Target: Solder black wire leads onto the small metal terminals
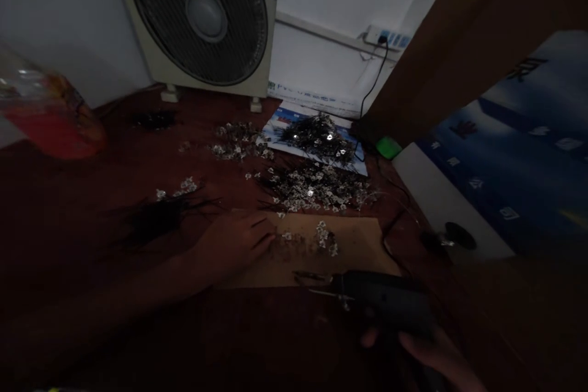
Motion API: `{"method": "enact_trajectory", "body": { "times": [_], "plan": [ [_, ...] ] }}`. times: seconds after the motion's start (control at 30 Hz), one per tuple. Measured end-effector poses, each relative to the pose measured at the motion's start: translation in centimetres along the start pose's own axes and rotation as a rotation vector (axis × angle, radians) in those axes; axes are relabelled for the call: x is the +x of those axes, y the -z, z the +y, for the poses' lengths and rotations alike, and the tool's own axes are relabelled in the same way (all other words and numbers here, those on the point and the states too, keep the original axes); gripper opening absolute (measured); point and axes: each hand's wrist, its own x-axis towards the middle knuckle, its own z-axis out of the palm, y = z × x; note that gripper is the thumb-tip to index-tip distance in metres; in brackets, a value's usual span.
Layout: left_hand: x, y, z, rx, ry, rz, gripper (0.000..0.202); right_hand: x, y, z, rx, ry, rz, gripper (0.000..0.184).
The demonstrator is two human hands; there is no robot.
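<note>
My left hand (239, 244) rests on the left end of a brown cardboard sheet (358, 245), its fingers curled together and pointing at a few small silvery pieces (326, 237) lying there. Whether anything is pinched between the fingers is too dark to tell. My right hand (432, 355), low at the bottom right, is wrapped round the grip of a black gun-shaped tool (381, 303) whose thin metal tip (321, 292) points left over the sheet's near edge.
A heap of silvery pieces with dark wires (316, 187) lies beyond the cardboard, another on a blue printed sheet (316, 135). Dark strands (156, 220) lie at left. A box fan (202, 18) stands at the back, a red-filled plastic container (46, 113) far left, a cardboard box (478, 43) right.
</note>
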Motion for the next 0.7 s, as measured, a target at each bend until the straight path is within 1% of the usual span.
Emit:
{"method": "enact_trajectory", "body": {
  "times": [0.1, 0.23, 0.33, 0.4, 0.5, 0.6, 0.7],
  "plan": [
    [0.1, 0.0, -0.4, -0.032, 0.014, -0.025, 0.019, 0.4, 0.9, 0.5, 0.137, 0.03, -0.088, 0.05],
    [1.2, -0.2, -1.9, -0.037, 0.018, -0.041, 0.021, -0.1, 1.8, 1.7, 0.334, -0.057, -0.183, 0.038],
    [2.6, -0.5, -3.3, -0.027, 0.022, -0.077, 0.021, -0.3, 2.1, 2.3, 0.418, -0.092, -0.18, 0.04],
    [3.7, -0.6, -4.2, -0.014, 0.039, -0.102, 0.021, -0.4, 2.4, 2.4, 0.431, -0.072, -0.163, 0.042],
    [5.1, -0.3, -5.1, 0.005, 0.051, -0.136, 0.023, -0.3, 3.0, 2.3, 0.434, -0.047, -0.152, 0.04],
    [6.3, 0.5, -4.9, 0.02, 0.037, -0.152, 0.019, -0.3, 3.8, 2.5, 0.444, -0.028, -0.166, 0.036],
    [7.2, 1.1, -3.3, -0.004, -0.003, -0.165, 0.017, -0.4, 4.2, 2.8, 0.447, 0.001, -0.173, 0.035]
  ]
}}
